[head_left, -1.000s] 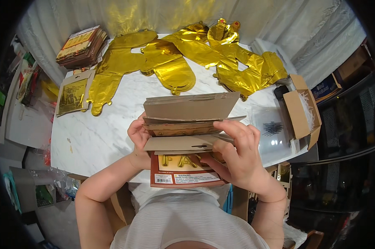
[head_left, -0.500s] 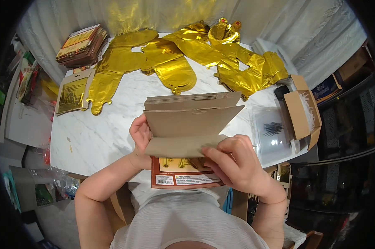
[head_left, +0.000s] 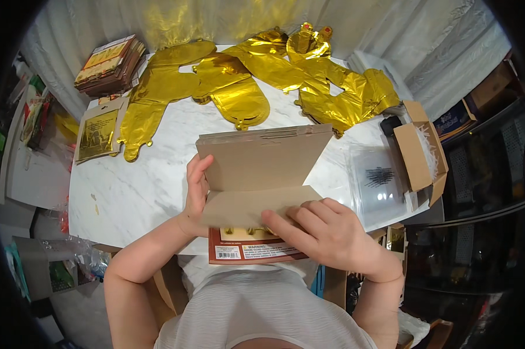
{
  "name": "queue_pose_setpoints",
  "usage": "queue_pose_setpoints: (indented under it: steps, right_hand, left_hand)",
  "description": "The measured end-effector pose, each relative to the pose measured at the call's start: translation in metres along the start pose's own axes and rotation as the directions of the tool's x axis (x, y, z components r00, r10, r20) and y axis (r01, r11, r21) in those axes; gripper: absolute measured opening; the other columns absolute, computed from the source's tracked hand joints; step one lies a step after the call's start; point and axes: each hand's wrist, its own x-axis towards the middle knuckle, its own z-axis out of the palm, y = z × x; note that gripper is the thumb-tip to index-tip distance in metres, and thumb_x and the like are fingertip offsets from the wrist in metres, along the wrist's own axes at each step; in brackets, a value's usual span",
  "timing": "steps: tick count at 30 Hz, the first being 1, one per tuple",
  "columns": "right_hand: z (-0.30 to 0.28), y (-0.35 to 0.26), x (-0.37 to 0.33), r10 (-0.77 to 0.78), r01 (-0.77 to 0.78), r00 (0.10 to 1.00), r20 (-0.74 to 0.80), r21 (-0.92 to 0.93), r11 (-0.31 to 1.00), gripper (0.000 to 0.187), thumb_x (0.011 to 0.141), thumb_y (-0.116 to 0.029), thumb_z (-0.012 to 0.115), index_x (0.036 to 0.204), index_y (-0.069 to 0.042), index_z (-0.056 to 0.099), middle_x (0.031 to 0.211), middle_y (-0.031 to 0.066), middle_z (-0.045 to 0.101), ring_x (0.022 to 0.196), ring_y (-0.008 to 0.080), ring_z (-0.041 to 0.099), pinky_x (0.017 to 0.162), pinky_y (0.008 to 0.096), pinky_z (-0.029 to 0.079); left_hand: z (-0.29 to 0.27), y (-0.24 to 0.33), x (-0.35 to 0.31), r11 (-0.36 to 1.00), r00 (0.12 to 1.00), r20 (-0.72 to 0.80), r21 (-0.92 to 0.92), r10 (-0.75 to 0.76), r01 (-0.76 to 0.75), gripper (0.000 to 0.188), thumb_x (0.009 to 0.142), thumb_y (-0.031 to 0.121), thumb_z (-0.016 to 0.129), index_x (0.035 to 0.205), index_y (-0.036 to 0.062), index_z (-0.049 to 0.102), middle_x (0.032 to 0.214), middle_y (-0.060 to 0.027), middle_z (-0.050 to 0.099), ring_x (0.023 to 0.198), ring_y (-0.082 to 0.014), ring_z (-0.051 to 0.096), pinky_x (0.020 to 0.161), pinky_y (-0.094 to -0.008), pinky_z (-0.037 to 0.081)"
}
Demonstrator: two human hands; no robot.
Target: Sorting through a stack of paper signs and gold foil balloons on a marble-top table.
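Observation:
Above the near table edge I have a bundle of cardboard packages [head_left: 268,157], bent open with plain grey-brown insides showing. A printed red-brown card [head_left: 259,254] with a white label strip hangs below the fold. My left hand [head_left: 197,189] is closed on the bundle's left edge, fingertips over the upright panel and the rest partly behind the card. On the near flap, my right hand [head_left: 329,235] has one digit stretched across the surface and its other fingers bent near the right edge. What lies beneath the flap is hidden.
Gold foil balloons [head_left: 239,99] lie flat across the back of the marbled table [head_left: 128,200]. Stacked printed packages [head_left: 108,67] stand back left, above a packaged gold foil item [head_left: 98,136]. An open carton [head_left: 416,154] and clear plastic bags [head_left: 374,180] are at right.
The upright panels have come closer together. My right hand has slid left along the flap, its digit straighter; my left fingers now show over the left edge.

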Motion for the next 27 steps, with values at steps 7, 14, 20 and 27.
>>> queue_pose_setpoints:
  steps: [7, 14, 20, 27]
  right_hand:
    - [-0.040, -0.001, -0.017, 0.460, -0.502, 0.708, -0.536, 0.076, 0.861, 0.019, 0.072, 0.002, 0.072, 0.090, -0.003, 0.075, 0.081, 0.0084, 0.070, 0.065, 0.0236, 0.063, 0.063, 0.0350, 0.050]
    - [-0.072, 0.030, -0.065, 0.796, -0.066, 0.279, -0.536, 0.817, 0.573, 0.057, 0.099, -0.017, 0.046, 0.144, 0.018, 0.046, 0.145, 0.0266, 0.056, 0.135, 0.0266, 0.056, 0.116, 0.0366, 0.040]
    - [-0.059, 0.038, -0.085, 0.778, -0.195, 0.416, -0.470, 0.790, 0.582, 0.043, 0.094, -0.005, 0.060, 0.132, 0.014, 0.058, 0.131, 0.0186, 0.066, 0.121, 0.0210, 0.064, 0.109, 0.0319, 0.046]
    - [-0.061, -0.004, -0.043, 0.695, -0.488, 0.418, -0.585, 0.501, 0.715, 0.016, 0.079, 0.011, 0.066, 0.092, 0.006, 0.073, 0.082, 0.0102, 0.074, 0.068, 0.0130, 0.067, 0.061, 0.0237, 0.050]
  left_hand:
    - [-0.003, 0.006, -0.002, 0.999, 0.999, -0.012, -0.011, -0.031, 0.031, 0.129, 0.064, 0.020, 0.099, 0.160, 0.0036, 0.015, 0.153, -0.0176, 0.022, 0.145, -0.0336, 0.038, 0.118, -0.0450, 0.038]
    - [0.002, 0.008, 0.002, 0.999, 0.999, -0.006, 0.004, -0.035, 0.035, 0.128, 0.065, 0.024, 0.099, 0.160, -0.0001, 0.015, 0.153, -0.0175, 0.019, 0.146, -0.0324, 0.036, 0.120, -0.0449, 0.035]
    - [-0.001, 0.008, -0.002, 0.999, 0.999, -0.001, 0.006, -0.054, 0.054, 0.133, 0.063, 0.028, 0.099, 0.160, -0.0024, 0.013, 0.154, -0.0172, 0.017, 0.148, -0.0327, 0.034, 0.121, -0.0455, 0.033]
    - [0.001, 0.006, 0.004, 1.000, 0.999, 0.023, -0.002, -0.024, 0.024, 0.134, 0.062, 0.027, 0.100, 0.160, -0.0016, 0.012, 0.155, -0.0156, 0.017, 0.148, -0.0323, 0.033, 0.122, -0.0459, 0.033]
